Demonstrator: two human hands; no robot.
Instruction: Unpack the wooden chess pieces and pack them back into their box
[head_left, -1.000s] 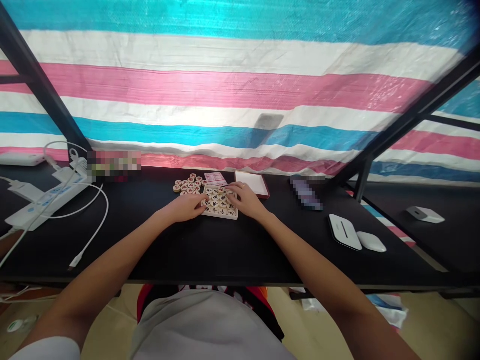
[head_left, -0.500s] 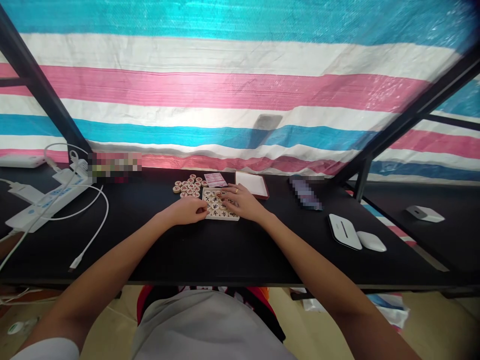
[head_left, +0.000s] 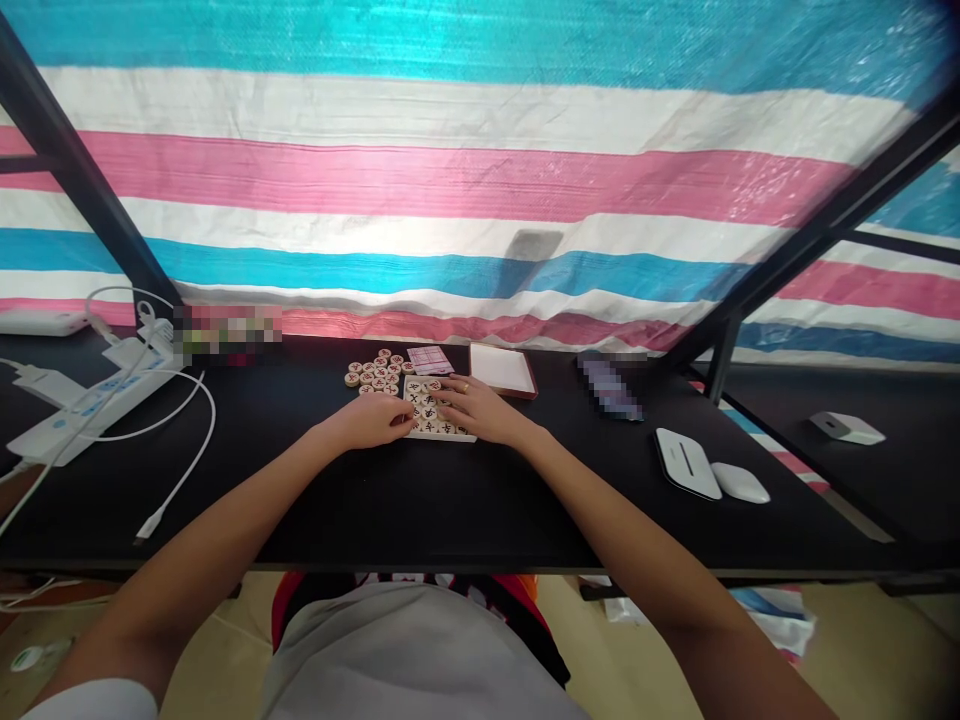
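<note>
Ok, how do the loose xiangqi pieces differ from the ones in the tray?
The loose xiangqi pieces lie clustered on the table; the tray pieces sit in rows inside the white tray. The loose ones are untouched; the right hand rests on the tray pieces. Both are pale round discs with marked faces.

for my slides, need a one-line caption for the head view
Left hand and right hand at a tray of round game pieces, more pieces loose beside it on a black desk.

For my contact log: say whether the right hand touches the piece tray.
Touching. Head view: the right hand lies on the piece tray, fingers covering its right side.
</note>
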